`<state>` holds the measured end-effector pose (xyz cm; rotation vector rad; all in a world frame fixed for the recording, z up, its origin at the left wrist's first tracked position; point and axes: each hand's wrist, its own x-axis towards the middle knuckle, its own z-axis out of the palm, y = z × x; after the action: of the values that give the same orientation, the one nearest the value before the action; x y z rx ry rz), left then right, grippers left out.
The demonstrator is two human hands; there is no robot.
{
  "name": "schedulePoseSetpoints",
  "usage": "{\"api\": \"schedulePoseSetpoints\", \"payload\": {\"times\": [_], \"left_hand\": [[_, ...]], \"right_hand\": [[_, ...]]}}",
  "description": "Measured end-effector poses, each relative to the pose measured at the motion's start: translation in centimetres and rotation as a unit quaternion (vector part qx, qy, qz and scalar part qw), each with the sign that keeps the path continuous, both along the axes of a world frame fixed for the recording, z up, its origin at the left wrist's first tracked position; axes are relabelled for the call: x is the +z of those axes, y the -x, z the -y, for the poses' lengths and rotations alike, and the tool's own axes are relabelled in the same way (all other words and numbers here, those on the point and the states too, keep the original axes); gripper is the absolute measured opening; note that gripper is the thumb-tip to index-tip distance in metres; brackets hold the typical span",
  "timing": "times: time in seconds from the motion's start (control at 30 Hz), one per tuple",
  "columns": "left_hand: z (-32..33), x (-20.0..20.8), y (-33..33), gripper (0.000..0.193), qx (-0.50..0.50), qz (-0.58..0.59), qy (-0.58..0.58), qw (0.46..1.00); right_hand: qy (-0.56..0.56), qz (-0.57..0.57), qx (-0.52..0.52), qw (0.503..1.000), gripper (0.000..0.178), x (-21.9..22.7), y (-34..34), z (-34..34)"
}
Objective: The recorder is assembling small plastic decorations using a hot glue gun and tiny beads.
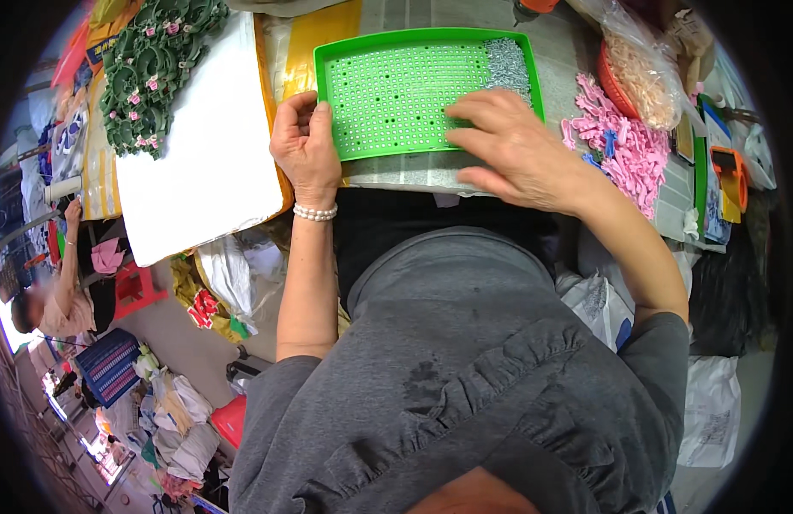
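Observation:
A shallow green tray (431, 158) with a perforated floor lies at the table's near edge. Small silvery-grey pieces (506, 62), too fine to name, are heaped at its right end. My left hand (304, 150), a pearl bracelet at its wrist, is curled at the tray's left side, thumb against the rim. Above the tray's right half is my right hand (512, 146), palm down, fingers apart and slightly blurred. Nothing shows in its fingers, though its underside is hidden. Nearby on the right sits a pile of pink figure-like pieces (623, 141), with a few blue ones among them.
Left of the tray is a white board (217, 146) bearing green wreath-like pieces with pink flowers (148, 77). A red basket (615, 81) and a plastic bag of pale pieces (645, 81) stand at the right. An orange-handled tool (732, 176) lies farther right. Another person (67, 300) is at far left.

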<state>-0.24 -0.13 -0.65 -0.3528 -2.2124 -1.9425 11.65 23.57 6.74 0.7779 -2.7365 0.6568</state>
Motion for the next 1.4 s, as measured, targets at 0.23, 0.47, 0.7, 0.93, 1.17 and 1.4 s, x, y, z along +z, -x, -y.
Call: {"api": "schedulePoseSetpoints", "payload": {"times": [0.23, 0.47, 0.7, 0.93, 1.17, 1.4], "left_hand": [[-0.1, -0.1, 0.0, 0.012, 0.001, -0.01, 0.003, 1.0], [0.2, 0.1, -0.2, 0.012, 0.0, 0.004, 0.0, 1.0], [-0.1, 0.1, -0.1, 0.013, -0.002, 0.006, -0.004, 1.0], [-0.1, 0.2, -0.2, 0.013, -0.001, 0.002, 0.0, 1.0], [0.0, 0.3, -0.3, 0.013, -0.008, 0.016, -0.001, 1.0], [0.0, 0.4, -0.3, 0.012, 0.003, 0.004, -0.001, 1.0]], "right_hand": [[-0.042, 0.127, 0.017, 0.991, 0.025, 0.6, 0.0, -1.3], [-0.065, 0.084, -0.013, 0.994, 0.02, 0.9, -0.9, -3.2], [-0.121, 0.03, -0.057, 0.991, 0.044, -0.3, 0.2, -2.7], [-0.237, 0.042, -0.082, 0.967, 0.063, 0.0, -1.2, -3.4], [-0.213, 0.058, -0.089, 0.971, 0.075, 0.6, -0.2, -2.0], [-0.274, 0.064, -0.146, 0.948, 0.08, 0.9, 0.8, -2.4]]}}
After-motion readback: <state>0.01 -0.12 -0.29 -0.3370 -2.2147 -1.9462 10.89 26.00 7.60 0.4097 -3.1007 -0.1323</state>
